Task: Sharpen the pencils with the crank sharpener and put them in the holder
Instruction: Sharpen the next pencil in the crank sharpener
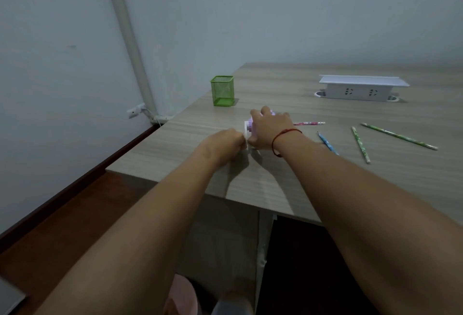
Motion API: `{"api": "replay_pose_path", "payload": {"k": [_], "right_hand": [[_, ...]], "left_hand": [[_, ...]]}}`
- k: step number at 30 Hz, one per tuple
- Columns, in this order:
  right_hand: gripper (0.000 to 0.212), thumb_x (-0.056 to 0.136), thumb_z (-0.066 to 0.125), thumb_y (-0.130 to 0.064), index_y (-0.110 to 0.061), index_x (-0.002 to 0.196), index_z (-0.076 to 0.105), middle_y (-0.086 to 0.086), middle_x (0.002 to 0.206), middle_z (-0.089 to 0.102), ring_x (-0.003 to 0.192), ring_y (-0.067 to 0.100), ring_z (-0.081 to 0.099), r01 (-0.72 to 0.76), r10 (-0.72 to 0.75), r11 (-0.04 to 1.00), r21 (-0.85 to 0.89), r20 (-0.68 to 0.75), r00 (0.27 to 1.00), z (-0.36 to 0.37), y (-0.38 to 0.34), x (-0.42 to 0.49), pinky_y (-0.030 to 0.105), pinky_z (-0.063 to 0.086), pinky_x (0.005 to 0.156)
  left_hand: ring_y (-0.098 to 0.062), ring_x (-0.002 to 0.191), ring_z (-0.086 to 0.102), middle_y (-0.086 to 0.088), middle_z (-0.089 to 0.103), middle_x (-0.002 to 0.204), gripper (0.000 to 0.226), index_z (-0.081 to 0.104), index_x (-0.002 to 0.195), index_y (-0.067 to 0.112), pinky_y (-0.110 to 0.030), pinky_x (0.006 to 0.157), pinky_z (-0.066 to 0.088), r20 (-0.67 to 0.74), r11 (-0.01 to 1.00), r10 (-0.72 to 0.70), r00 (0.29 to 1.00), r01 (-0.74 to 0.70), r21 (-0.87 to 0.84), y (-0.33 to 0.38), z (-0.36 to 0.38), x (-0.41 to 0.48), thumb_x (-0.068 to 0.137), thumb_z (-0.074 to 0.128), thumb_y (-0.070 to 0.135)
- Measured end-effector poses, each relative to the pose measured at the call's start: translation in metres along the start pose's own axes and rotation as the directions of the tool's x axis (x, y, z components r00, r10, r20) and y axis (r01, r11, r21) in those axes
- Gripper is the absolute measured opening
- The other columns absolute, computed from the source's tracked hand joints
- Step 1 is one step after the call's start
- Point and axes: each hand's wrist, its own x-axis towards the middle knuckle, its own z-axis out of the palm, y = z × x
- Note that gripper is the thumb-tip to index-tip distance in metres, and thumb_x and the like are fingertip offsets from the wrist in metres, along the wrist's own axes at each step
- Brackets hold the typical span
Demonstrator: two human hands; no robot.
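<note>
Holder (222, 90), left of centre: no pencil shows through the mesh, so nothing looks delivered yet.

Left hand (226, 142), centre: fingers curled tight at the crank (246, 131); handle itself hidden.

Sharpener (251, 129) sits on the worktop (313, 184), touched by both hands. Right hand (271, 130) clamps over its top, fingers wrapped down the far side.

Pink pencil (310, 123) juts right from behind that hand. Probably in the sharpener; entry hidden.

Further right, loose and apart from any fingers: blue pencil (328, 143), short green pencil (360, 144), long green pencil (399, 137).

Judgement: pencil 1 of 4 under way.
</note>
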Motion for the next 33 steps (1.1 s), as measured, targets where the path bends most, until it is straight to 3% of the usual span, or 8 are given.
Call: {"api": "replay_pose_path", "payload": {"k": [3, 8, 12, 17, 23, 29, 33], "right_hand": [[0.061, 0.085, 0.053, -0.048, -0.017, 0.136, 0.038, 0.011, 0.136, 0.043, 0.12, 0.032, 0.05, 0.035, -0.035, 0.999, -0.009, -0.038, 0.999, 0.0, 0.003, -0.001, 0.042, 0.04, 0.094], [0.06, 0.084, 0.056, -0.048, -0.018, 0.134, 0.039, 0.01, 0.132, 0.047, 0.112, 0.031, 0.054, 0.062, -0.062, 0.998, 0.0, -0.074, 0.995, 0.004, 0.006, 0.001, 0.042, 0.041, 0.091], [0.06, 0.084, 0.056, -0.048, -0.017, 0.133, 0.04, 0.01, 0.131, 0.048, 0.111, 0.031, 0.054, 0.052, -0.051, 0.999, 0.01, -0.076, 0.996, 0.006, 0.008, 0.0, 0.042, 0.041, 0.091], [0.065, 0.085, 0.056, -0.048, -0.016, 0.137, 0.035, 0.011, 0.135, 0.045, 0.118, 0.03, 0.051, 0.039, -0.041, 0.999, -0.037, -0.042, 0.998, 0.003, 0.007, 0.002, 0.042, 0.041, 0.094], [0.057, 0.088, 0.054, -0.043, -0.017, 0.137, 0.037, 0.009, 0.139, 0.042, 0.128, 0.029, 0.046, -0.033, 0.033, 0.999, -0.036, -0.002, 0.999, -0.001, 0.003, 0.0, 0.043, 0.039, 0.096], [0.057, 0.089, 0.052, -0.042, -0.017, 0.138, 0.036, 0.01, 0.141, 0.039, 0.13, 0.029, 0.043, -0.054, 0.054, 0.999, -0.011, 0.044, 0.998, -0.006, 0.0, 0.0, 0.043, 0.038, 0.098], [0.056, 0.09, 0.051, -0.039, -0.017, 0.139, 0.036, 0.011, 0.141, 0.039, 0.13, 0.03, 0.043, -0.024, 0.025, 1.0, -0.006, 0.039, 0.999, -0.005, 0.0, -0.001, 0.042, 0.038, 0.098]], "left_hand": [[-0.031, 0.103, 0.06, -0.016, 0.064, 0.114, 0.025, 0.063, 0.112, 0.006, -0.035, 0.087, 0.044, 0.039, 0.999, -0.034, 0.999, 0.034, 0.006, -0.003, 0.008, 0.013, 0.096, 0.045, 0.014], [-0.033, 0.094, 0.06, -0.017, 0.064, 0.108, 0.025, 0.062, 0.11, 0.006, -0.033, 0.076, 0.04, 0.141, 0.996, -0.012, 0.99, -0.001, 0.09, -0.021, -0.007, 0.046, 0.093, 0.048, 0.019], [-0.031, 0.091, 0.061, -0.016, 0.066, 0.103, 0.023, 0.067, 0.103, 0.007, -0.031, 0.069, 0.038, 0.097, 0.986, 0.027, 0.995, -0.042, 0.159, -0.027, -0.016, 0.059, 0.093, 0.05, 0.018], [-0.035, 0.094, 0.063, -0.019, 0.069, 0.103, 0.028, 0.069, 0.102, 0.005, -0.033, 0.073, 0.044, -0.037, 0.981, 0.115, 0.993, -0.108, 0.161, -0.032, -0.042, 0.069, 0.096, 0.049, 0.023], [-0.038, 0.087, 0.063, -0.023, 0.068, 0.094, 0.03, 0.068, 0.09, -0.001, -0.034, 0.067, 0.039, -0.15, 0.967, 0.205, 0.967, -0.176, 0.183, -0.021, -0.054, 0.042, 0.096, 0.048, 0.021], [-0.038, 0.084, 0.062, -0.022, 0.068, 0.091, 0.026, 0.068, 0.094, 0.0, -0.039, 0.071, 0.044, -0.115, 0.981, 0.176, 0.978, -0.164, 0.106, -0.013, -0.038, 0.01, 0.095, 0.05, 0.019], [-0.031, 0.095, 0.064, -0.017, 0.068, 0.102, 0.023, 0.068, 0.103, 0.006, -0.039, 0.085, 0.049, -0.054, 0.998, 0.068, 0.996, -0.067, 0.02, -0.002, 0.002, -0.005, 0.093, 0.048, 0.012]]}}
